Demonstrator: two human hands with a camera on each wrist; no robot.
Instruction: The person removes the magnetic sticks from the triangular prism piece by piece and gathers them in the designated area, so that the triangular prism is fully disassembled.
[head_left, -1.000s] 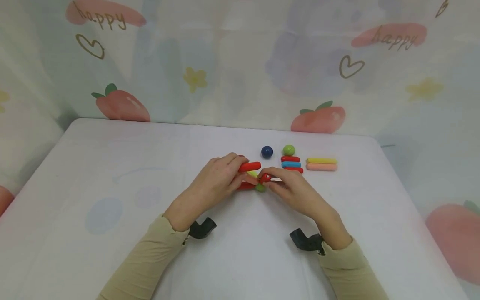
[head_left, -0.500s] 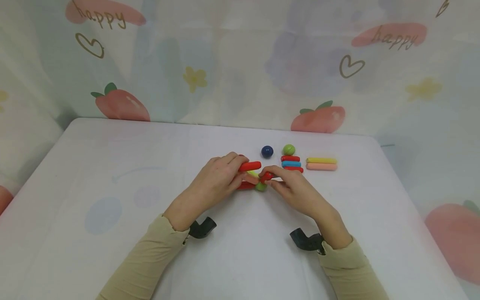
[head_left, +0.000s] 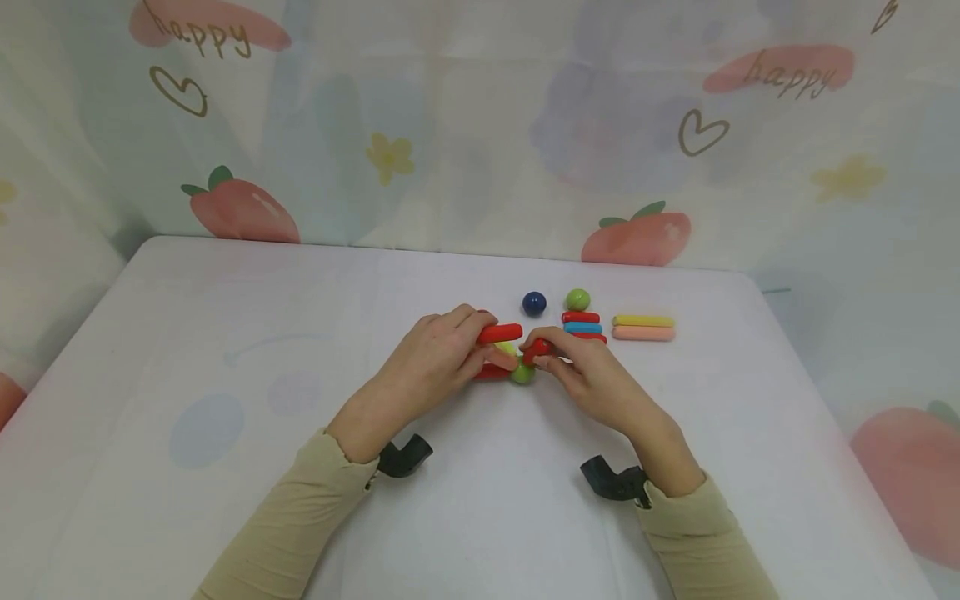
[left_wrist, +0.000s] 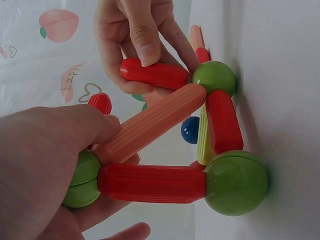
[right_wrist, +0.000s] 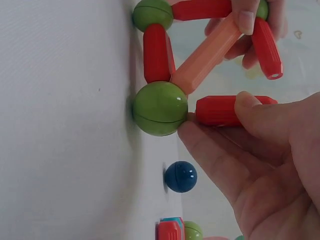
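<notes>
Red rod (right_wrist: 217, 111) pinched by right hand (head_left: 585, 371), just beside green ball (right_wrist: 159, 108); left hand (head_left: 427, 358) grips peach rod (left_wrist: 155, 120); table edge (head_left: 420, 254) distant

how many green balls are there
4: a loose ball beyond the short sticks, an upper ball by the left hand, two lower balls in the stick frame; more may be hidden.

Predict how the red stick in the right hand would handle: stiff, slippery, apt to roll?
The red stick is likely stiff: it shows no bend where the right hand pinches it. Its faceted sides would probably make it roll unevenly if pushed. Its slight sheen hints it could be somewhat slippery.
</notes>
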